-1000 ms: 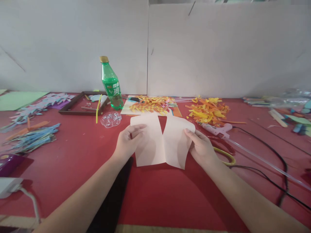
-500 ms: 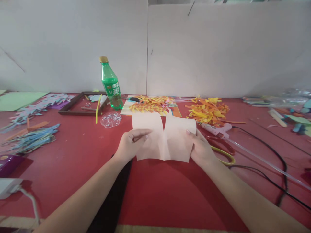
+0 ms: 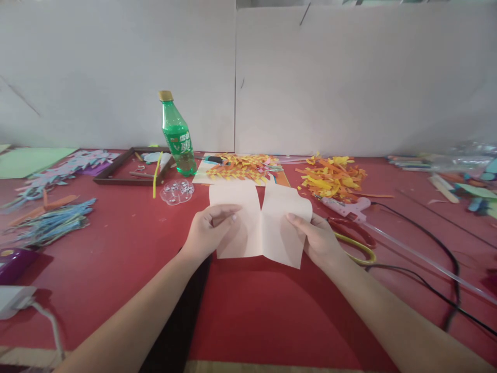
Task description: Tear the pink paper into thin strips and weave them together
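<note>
A cream sheet of paper (image 3: 250,233) is held up over the red table, split from its top edge partway down the middle. Below the split a crease runs to the bottom edge. My left hand (image 3: 207,228) pinches the left half, thumb and forefinger in front. On the right edge, my right hand (image 3: 316,233) grips the other half, its thumb on the front and the other fingers mostly hidden behind. The lower right corner of the sheet hangs lower than the left. Close to my right hand lie scissors (image 3: 361,254) with red and yellow handles, partly covered.
A green bottle (image 3: 179,140) stands beside a brown frame (image 3: 116,181) and a clear palette (image 3: 176,192). Yellow and orange paper strips (image 3: 332,178) are heaped behind. A pink glue gun (image 3: 347,207) trails a black cable. Blue strips (image 3: 54,223) lie left; a dark flat object (image 3: 174,321) lies under my left forearm.
My right hand has shifted slightly left, its thumb further onto the sheet. The right half has turned and its lower corner dropped. My left hand has barely moved.
</note>
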`<state>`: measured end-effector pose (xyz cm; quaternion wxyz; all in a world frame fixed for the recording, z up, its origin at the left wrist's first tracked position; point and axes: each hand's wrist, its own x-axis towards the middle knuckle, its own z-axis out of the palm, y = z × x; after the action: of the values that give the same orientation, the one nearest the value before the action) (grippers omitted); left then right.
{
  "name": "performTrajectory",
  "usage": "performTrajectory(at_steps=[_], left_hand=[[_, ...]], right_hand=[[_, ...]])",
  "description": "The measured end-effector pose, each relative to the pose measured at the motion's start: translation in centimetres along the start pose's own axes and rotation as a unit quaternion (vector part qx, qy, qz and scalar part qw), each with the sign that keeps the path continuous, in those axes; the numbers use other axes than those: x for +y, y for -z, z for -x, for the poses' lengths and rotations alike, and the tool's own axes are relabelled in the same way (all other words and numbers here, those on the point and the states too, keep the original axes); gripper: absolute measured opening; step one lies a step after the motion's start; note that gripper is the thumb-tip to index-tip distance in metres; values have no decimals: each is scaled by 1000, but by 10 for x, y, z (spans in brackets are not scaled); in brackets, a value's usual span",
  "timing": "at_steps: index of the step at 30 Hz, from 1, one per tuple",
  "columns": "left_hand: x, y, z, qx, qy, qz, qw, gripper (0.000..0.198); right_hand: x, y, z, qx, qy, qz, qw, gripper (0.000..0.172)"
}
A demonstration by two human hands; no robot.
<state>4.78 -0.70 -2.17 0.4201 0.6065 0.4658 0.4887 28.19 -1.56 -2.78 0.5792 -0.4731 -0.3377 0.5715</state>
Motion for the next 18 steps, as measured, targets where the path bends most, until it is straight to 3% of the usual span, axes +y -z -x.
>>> performTrajectory(at_steps=[13, 18], left_hand=[[0, 0, -1, 7, 22, 23, 999, 23], [7, -2, 2, -25, 59, 16, 998, 39]], right_hand=[[5, 6, -5, -1, 5, -24, 1000, 24], [4, 6, -5, 13, 1, -15, 1000, 22]])
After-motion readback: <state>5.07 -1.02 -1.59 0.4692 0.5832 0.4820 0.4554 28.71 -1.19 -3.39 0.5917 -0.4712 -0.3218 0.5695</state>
